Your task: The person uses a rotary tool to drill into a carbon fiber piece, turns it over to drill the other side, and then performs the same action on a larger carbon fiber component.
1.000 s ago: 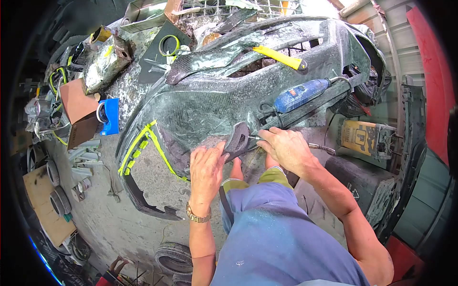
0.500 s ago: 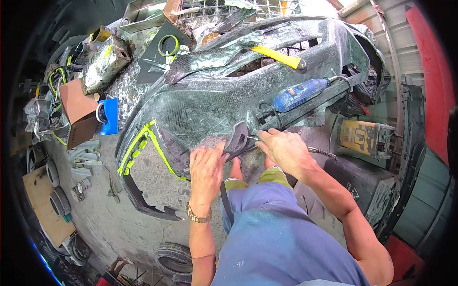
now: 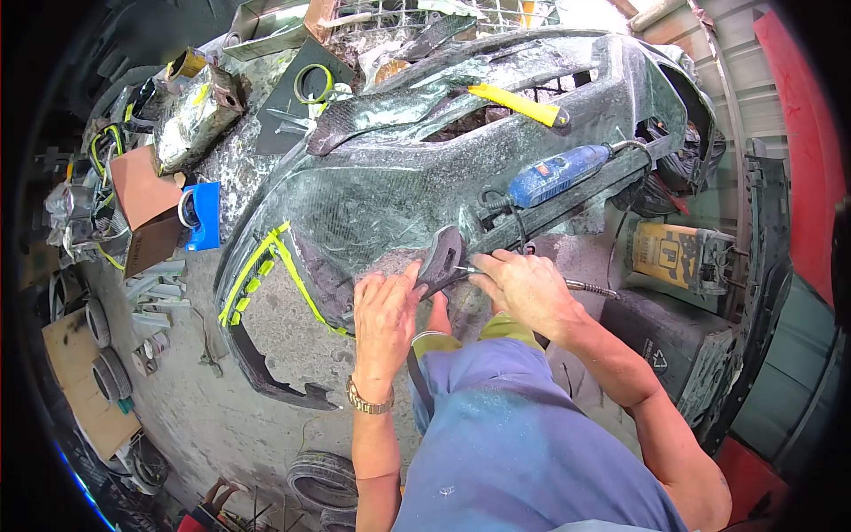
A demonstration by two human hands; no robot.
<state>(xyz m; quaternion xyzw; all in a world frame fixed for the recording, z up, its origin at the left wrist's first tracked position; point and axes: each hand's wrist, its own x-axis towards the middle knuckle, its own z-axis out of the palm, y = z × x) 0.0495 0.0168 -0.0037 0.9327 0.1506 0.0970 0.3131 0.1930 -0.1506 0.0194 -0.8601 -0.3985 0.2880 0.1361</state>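
Note:
My left hand point(image 3: 386, 310), a metal watch point(image 3: 369, 401) at its wrist, grips a dark slotted end piece point(image 3: 441, 257) of the bumper. In my right hand point(image 3: 527, 288) is a rotary tool handpiece; its thin metal bit point(image 3: 464, 269) points left at the slot's edge. A flexible shaft point(image 3: 592, 289) comes out behind that hand. The dusty dark bumper point(image 3: 372, 213) stretches across the view beyond both hands. On it lie a blue rotary tool point(image 3: 558, 176) and a yellow utility knife point(image 3: 519, 105). Yellow-green tape point(image 3: 301, 279) borders the opening at its left.
Tape rolls point(image 3: 313, 84), a blue box point(image 3: 204, 217) and a cardboard box point(image 3: 146, 199) sit at upper left. A yellow container point(image 3: 678, 257) and a dark bin point(image 3: 669, 337) stand to the right. Tyres point(image 3: 324, 479) lie on the floor.
My right hand has shifted slightly left and down, bringing the bit lower along the slot. My left hand stays nearly where it was, still gripping the slotted piece.

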